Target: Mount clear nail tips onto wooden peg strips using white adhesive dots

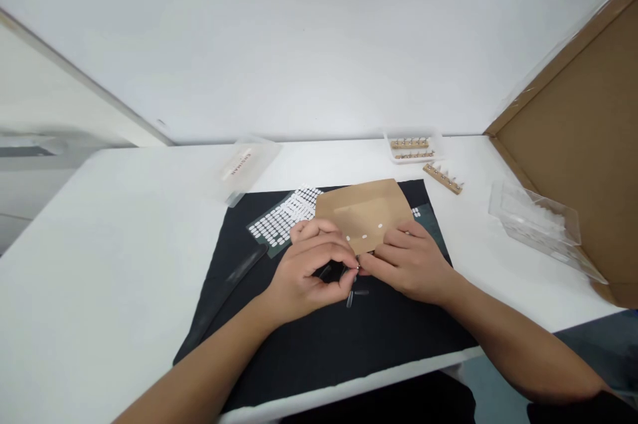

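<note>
Near the front edge of the tabletop [100, 264], on a black mat [309, 337], both hands meet over something very small. The left hand [304, 278] is curled, its fingers pinched together at the tips; the right hand [409, 261] lies flatter, its fingers closed toward the same spot, so the two seem to grip one tiny piece [357, 268] between them, though I cannot make out what it is. Just beneath them lie a few slim clear nail tips [350, 298], their long axes running roughly from the front edge toward the back. They look feather-light, stiff yet brittle and slick, best taken by the side edges with fingertips. Behind the hands a brown card [366, 211] lies on the mat, bearing small white dots, and beside it, leftward, a sheet of white adhesive tabs [284, 218]. Farther back sit a clear bag [244, 168], wooden strips with pegs [442, 178] and, toward the right edge, a clear plastic box [538, 224].
</note>
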`<act>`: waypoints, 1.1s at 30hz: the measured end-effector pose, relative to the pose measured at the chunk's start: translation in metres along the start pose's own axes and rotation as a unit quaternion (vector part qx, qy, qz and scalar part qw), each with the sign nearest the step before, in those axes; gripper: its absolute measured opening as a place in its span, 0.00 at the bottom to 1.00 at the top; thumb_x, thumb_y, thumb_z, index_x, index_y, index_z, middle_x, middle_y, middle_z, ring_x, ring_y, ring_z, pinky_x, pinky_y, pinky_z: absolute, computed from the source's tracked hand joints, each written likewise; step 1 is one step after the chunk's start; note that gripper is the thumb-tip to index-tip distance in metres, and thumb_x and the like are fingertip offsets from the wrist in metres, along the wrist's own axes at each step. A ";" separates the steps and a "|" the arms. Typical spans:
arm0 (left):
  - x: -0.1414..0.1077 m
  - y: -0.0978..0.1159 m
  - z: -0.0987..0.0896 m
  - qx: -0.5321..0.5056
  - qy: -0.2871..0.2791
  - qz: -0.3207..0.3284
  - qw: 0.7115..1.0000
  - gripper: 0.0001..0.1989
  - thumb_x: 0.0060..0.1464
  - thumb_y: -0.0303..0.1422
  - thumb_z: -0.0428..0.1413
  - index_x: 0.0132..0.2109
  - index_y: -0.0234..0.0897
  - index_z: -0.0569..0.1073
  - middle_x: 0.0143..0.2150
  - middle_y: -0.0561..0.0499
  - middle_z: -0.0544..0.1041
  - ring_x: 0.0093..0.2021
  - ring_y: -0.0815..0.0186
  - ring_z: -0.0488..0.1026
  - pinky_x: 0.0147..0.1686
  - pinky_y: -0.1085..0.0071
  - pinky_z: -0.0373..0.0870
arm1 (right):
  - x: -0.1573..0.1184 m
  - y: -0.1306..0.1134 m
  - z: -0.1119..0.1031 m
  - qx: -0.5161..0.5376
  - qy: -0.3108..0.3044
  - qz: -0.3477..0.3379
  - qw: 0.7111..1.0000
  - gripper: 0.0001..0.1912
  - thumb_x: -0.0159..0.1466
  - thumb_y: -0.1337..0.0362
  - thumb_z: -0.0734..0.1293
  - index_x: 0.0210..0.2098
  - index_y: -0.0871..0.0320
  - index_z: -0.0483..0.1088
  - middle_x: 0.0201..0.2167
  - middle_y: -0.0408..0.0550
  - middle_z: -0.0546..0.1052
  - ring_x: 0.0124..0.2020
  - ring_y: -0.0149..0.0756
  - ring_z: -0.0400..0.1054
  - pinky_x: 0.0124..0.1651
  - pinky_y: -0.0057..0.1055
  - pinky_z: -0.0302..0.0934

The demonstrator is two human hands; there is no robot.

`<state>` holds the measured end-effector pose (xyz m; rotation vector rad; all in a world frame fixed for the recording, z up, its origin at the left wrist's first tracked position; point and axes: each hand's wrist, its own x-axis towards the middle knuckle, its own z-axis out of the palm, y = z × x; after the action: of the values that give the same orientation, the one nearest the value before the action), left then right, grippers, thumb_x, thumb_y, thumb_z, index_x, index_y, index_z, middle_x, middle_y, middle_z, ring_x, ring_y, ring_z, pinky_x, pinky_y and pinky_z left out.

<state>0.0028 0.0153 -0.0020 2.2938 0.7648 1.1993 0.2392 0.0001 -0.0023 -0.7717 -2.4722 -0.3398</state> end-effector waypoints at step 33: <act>-0.006 0.000 0.004 0.096 0.088 0.048 0.990 0.10 0.58 0.25 0.67 0.44 0.45 0.79 0.37 0.54 0.86 0.39 0.62 0.80 0.45 0.60 0.72 | 0.000 -0.004 0.006 0.260 0.056 0.161 0.951 0.03 0.76 0.63 0.68 0.46 0.55 0.73 0.39 0.44 0.85 0.38 0.34 0.78 0.50 0.36 0.63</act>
<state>0.0037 0.0113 -0.0076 2.4263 0.8761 1.4435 0.2342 -0.0006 -0.0078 -0.8702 -2.1317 0.3654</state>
